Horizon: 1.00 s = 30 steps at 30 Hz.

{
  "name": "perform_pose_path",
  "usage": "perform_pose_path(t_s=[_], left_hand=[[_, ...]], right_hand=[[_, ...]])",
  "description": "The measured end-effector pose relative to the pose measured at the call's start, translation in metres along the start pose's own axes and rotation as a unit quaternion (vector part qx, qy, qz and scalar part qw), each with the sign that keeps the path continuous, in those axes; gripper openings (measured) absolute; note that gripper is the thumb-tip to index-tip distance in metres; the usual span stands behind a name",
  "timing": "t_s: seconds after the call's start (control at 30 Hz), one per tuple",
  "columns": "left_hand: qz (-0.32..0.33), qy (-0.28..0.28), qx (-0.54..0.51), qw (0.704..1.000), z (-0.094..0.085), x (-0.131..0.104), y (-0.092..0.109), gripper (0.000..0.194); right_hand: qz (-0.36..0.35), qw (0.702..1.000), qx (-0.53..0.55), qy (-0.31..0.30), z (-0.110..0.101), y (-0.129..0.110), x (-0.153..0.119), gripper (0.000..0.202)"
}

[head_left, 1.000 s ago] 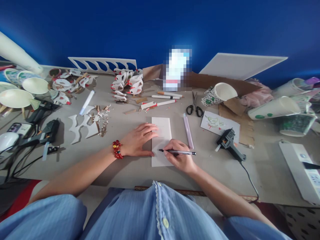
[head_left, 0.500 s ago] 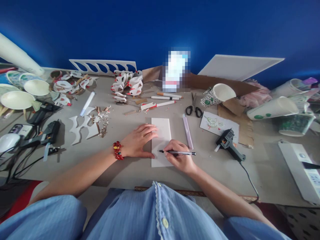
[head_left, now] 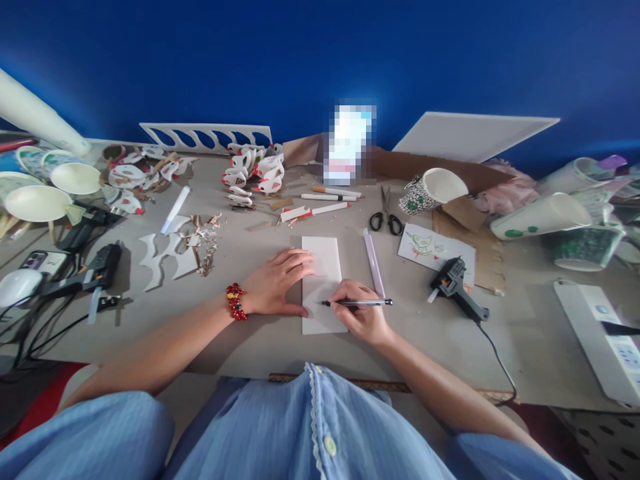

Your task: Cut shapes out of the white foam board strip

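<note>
A white rectangular board point(head_left: 323, 320) lies on the table in front of me, with faint lines on its upper part. My left hand point(head_left: 277, 283) is open, its fingers resting on the board's left edge and the thumb near its lower left. In my right hand point(head_left: 363, 310) is a dark pen point(head_left: 367, 303), gripped between thumb and fingers. The pen's tip points left, at the lower middle of the board; whether it touches is too fine to tell. Just right of the board lies a pale purple stick-like tool point(head_left: 374, 263).
Black scissors point(head_left: 385, 217), several markers point(head_left: 327, 197) and painted white bird cutouts point(head_left: 255, 167) lie beyond the board. A glue gun point(head_left: 456, 283) with its cord, a sketch card point(head_left: 425, 245) and a patterned paper cup point(head_left: 423, 193) are at right. White scraps point(head_left: 165, 257) and another glue gun point(head_left: 103, 263) sit left.
The pen and my right hand have shifted very slightly to the right. My left hand stays on the board, and the view has moved a little.
</note>
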<state>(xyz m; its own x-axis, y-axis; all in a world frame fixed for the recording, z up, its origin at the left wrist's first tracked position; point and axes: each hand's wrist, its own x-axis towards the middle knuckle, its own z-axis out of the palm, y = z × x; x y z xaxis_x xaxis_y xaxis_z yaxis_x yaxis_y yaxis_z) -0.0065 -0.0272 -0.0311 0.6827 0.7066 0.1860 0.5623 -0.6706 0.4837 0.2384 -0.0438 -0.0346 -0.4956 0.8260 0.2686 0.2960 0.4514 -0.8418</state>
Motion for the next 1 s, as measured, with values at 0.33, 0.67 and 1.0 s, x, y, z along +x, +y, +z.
perform_pose_path(t_s=[0.33, 0.67, 1.0], left_hand=[[-0.002, -0.001, 0.000, 1.000, 0.0002, -0.0002, -0.0003, 0.073], [-0.001, 0.003, -0.002, 1.000, 0.0001, -0.0002, -0.0003, 0.075], [0.000, -0.001, 0.007, 1.000, 0.0010, -0.0003, -0.0007, 0.078]], right_hand=[[-0.009, 1.000, 0.014, 0.010, 0.0001, 0.0054, -0.0024, 0.010], [0.012, 0.999, 0.026, 0.020, -0.0017, 0.0043, -0.0026, 0.011], [0.039, 0.998, 0.038, 0.040, -0.0019, 0.0054, -0.0048, 0.012]])
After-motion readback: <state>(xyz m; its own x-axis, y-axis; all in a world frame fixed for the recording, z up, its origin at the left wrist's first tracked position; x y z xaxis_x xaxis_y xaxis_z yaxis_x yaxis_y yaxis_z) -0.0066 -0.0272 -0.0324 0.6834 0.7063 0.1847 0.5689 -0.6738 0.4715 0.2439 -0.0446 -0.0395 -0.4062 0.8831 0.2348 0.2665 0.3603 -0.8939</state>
